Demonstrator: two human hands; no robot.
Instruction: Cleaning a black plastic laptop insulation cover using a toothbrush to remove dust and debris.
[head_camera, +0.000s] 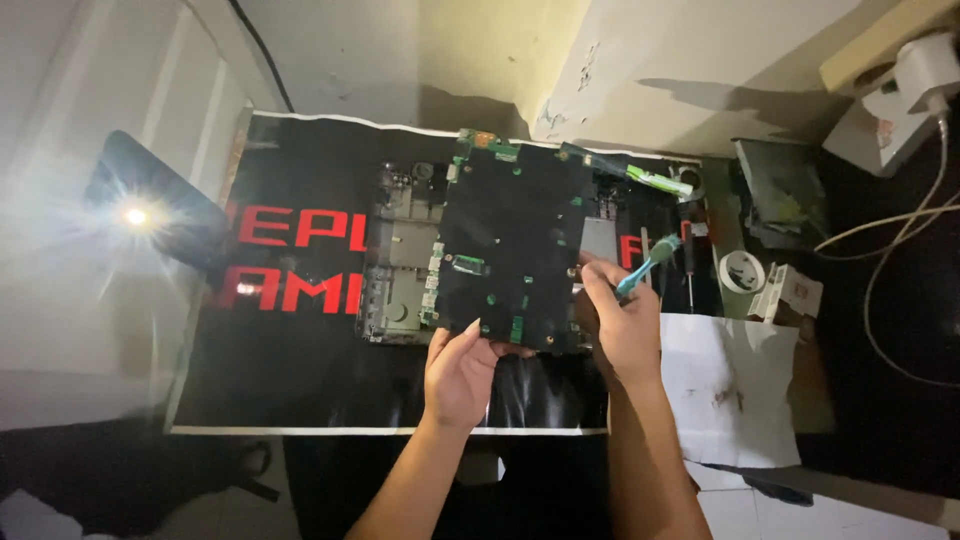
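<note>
Gripping the circuit board (510, 240), left hand (458, 375) and toothbrush-holding right hand (625, 325)

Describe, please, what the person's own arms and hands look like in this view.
Both forearms are bare, with no sleeves in view. The left hand and right hand wear no gloves, and no rings, watch or bracelet can be seen in the dim light.

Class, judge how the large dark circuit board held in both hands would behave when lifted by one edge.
The circuit board probably stays stiff: it holds flat, gripped only at its lower edge by the left hand. It is thin, so likely light. Small exposed parts suggest it is fragile.
</note>
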